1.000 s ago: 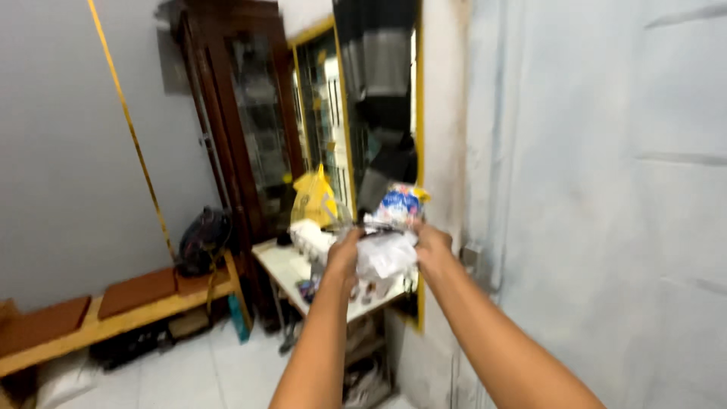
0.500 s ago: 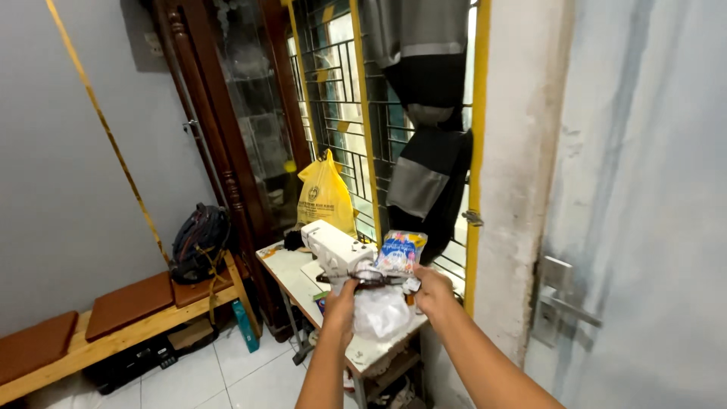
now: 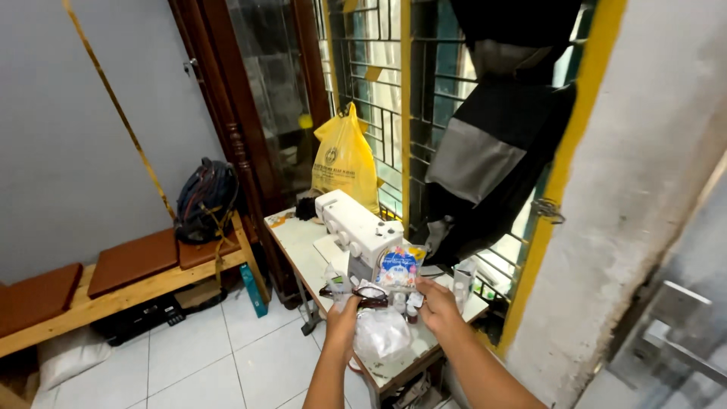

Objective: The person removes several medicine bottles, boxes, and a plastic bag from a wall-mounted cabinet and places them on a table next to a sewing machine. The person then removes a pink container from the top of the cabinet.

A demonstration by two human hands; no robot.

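Both your hands hold one bundle | left hand (image 3: 342, 316) and right hand (image 3: 437, 305) grip its ends | glasses (image 3: 363, 292) lie crosswise between them, white plastic bag (image 3: 381, 335) hanging below, equally near.

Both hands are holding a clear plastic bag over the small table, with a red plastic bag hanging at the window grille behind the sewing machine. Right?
Not quite: the head view shows the hanging bag is yellow, not red. The rest holds: left hand and right hand hold the clear plastic bag over the table, behind the sewing machine.
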